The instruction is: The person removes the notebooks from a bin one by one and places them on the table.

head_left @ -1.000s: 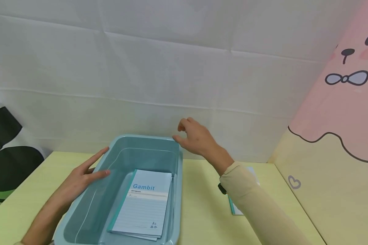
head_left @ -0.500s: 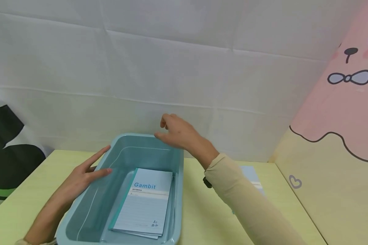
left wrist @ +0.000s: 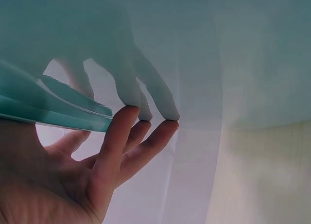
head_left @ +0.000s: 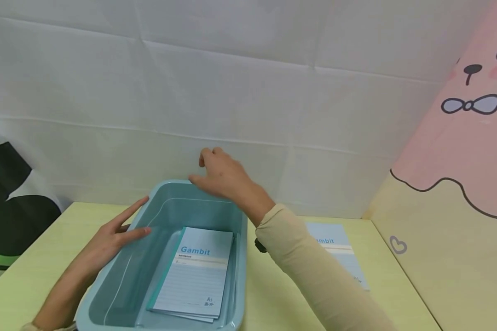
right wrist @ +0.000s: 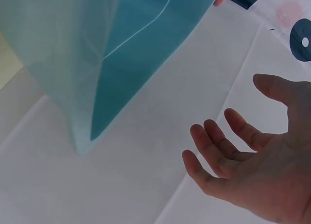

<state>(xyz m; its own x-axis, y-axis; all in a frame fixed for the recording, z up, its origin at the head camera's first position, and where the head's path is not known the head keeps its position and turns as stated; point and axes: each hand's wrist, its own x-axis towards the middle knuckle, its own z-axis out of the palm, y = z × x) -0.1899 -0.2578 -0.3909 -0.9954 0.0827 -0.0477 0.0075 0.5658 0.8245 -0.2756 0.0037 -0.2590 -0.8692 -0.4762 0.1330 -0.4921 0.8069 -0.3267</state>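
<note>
A light blue plastic bin (head_left: 174,209) stands on the table, with a small stack of Gambit notebooks (head_left: 194,271) lying inside. My left hand (head_left: 112,239) holds the bin's left side, the thumb over the rim and the other fingers outside. In the left wrist view, fingertips (left wrist: 170,124) meet the bin's outer wall, which mirrors them. Above the bin's far rim hovers my right hand (head_left: 223,177), its fingers loosely bent and nothing in them. The right wrist view shows that palm (right wrist: 272,180) apart from the bin's corner (right wrist: 87,136).
Another Gambit notebook (head_left: 337,248) lies on the yellow table (head_left: 273,276) right of the bin, partly hidden by my right sleeve (head_left: 314,266). A white cloth wall (head_left: 232,92) rises behind the table. At the right is a pink and cream cartoon panel (head_left: 451,184).
My right hand has moved left across the bin's far rim, uncovering more of the notebook on the table. My left hand and the bin have stayed nearly still.
</note>
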